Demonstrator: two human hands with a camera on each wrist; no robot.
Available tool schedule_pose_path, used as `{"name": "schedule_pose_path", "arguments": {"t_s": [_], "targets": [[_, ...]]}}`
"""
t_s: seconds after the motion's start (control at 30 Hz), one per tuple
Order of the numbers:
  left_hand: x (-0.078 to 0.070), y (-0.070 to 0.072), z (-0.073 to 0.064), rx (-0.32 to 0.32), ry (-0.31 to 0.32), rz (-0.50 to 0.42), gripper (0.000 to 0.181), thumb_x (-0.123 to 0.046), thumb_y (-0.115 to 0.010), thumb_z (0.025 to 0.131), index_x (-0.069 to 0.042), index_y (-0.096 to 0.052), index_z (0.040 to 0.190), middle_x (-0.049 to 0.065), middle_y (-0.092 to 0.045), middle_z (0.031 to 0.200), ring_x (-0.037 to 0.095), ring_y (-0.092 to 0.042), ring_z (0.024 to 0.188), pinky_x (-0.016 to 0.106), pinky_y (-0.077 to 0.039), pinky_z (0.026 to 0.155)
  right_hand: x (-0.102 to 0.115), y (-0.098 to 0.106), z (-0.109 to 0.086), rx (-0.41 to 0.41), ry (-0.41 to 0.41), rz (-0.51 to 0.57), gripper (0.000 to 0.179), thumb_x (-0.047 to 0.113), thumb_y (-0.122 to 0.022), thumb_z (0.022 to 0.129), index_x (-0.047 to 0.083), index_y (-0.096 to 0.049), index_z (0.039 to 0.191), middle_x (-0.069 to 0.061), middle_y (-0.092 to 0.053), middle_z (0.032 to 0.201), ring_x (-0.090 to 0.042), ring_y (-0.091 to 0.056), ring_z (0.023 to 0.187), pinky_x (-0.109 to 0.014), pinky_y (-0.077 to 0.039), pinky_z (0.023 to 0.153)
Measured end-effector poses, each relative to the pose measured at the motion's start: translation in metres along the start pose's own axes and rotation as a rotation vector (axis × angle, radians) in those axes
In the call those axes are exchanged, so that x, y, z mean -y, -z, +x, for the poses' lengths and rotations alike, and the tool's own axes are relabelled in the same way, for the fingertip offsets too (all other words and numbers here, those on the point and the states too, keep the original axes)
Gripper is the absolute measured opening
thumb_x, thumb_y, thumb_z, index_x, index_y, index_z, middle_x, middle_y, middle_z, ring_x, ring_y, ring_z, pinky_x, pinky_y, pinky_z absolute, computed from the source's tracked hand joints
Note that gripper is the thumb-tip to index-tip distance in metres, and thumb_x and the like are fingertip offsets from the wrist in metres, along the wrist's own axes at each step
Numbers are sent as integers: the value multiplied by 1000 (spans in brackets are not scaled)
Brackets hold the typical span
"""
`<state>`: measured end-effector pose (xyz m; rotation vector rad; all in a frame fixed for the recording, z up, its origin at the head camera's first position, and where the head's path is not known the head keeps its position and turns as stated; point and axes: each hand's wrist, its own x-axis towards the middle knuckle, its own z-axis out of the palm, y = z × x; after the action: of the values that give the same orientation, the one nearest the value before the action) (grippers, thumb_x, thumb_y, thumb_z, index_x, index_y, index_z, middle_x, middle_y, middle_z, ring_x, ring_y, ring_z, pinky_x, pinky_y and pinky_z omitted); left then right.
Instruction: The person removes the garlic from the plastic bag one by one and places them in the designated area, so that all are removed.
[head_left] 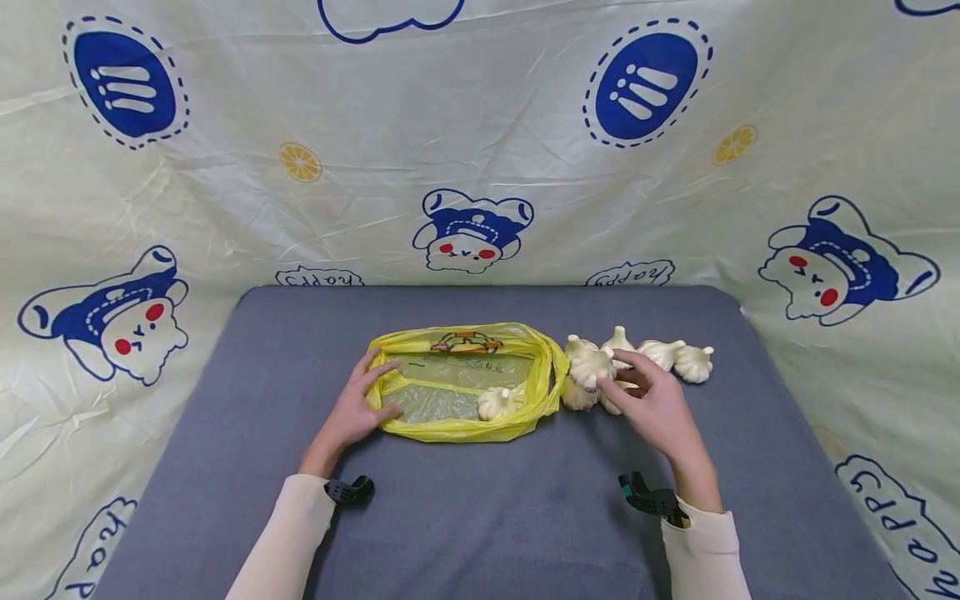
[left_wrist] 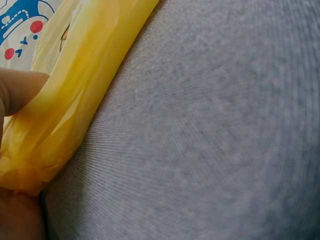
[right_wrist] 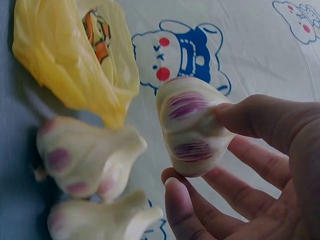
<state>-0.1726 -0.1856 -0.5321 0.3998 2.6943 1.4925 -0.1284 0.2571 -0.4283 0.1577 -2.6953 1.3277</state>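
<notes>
My right hand pinches a garlic bulb between thumb and fingertips, raised over a group of other bulbs. Purple streaks mark its white skin in the right wrist view. A yellow plastic bag lies on the table with its mouth spread wide, and one garlic bulb sits inside near its right end. At the bag's left end, my left hand grips the rim, with thumb and a finger reaching over it into the mouth. Part of that hand is hidden behind the yellow plastic in the left wrist view.
Several garlic bulbs stand right of the bag, including a bulb at the far right and a nearer bulb by the bag's edge. A grey cloth covers the table. Behind it hangs a printed white sheet.
</notes>
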Motion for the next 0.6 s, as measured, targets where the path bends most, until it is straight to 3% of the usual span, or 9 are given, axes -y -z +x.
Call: {"name": "schedule_pose_path", "arguments": {"t_s": [0.13,0.3,0.4,0.53,0.6], "targets": [[0,0,-1,-4,8,-4,75,-14,-81,84,-6,-49,151,15,-15,172,44,-12,158,69,-18,122,-5,9,-3,-26,-30,-25,48,23,-70,99,0,-58,140,-24,-63,136,-41,-67,116,-13,-52,82],[0,0,0,-4,9,-3,76,-15,-80,84,-5,-48,152,16,-14,172,44,-12,158,69,-18,122,-15,19,-5,-70,-49,-54,48,24,-70,99,-1,-59,139,-24,-60,140,-43,-65,118,-3,-44,78],[0,0,0,-6,12,-7,78,-14,-81,83,-5,-46,153,15,-11,173,42,-11,158,68,-17,123,-22,25,-8,-88,-65,-72,49,26,-70,99,0,-59,139,-25,-61,138,-15,-68,112,0,-42,77],[0,-1,0,-13,8,0,83,-14,-81,83,-7,-42,156,14,-9,174,42,-10,159,67,-18,123,-27,32,-11,-96,-85,-95,52,29,-69,100,-1,-58,141,-26,-60,140,-16,-70,112,0,-41,76],[2,-1,0,-19,1,6,85,-15,-82,82,-8,-42,157,13,-8,174,41,-9,159,67,-18,123,-29,35,-12,-95,-96,-101,53,29,-69,100,-1,-57,142,-27,-58,142,-39,-68,117,0,-40,75]]}}
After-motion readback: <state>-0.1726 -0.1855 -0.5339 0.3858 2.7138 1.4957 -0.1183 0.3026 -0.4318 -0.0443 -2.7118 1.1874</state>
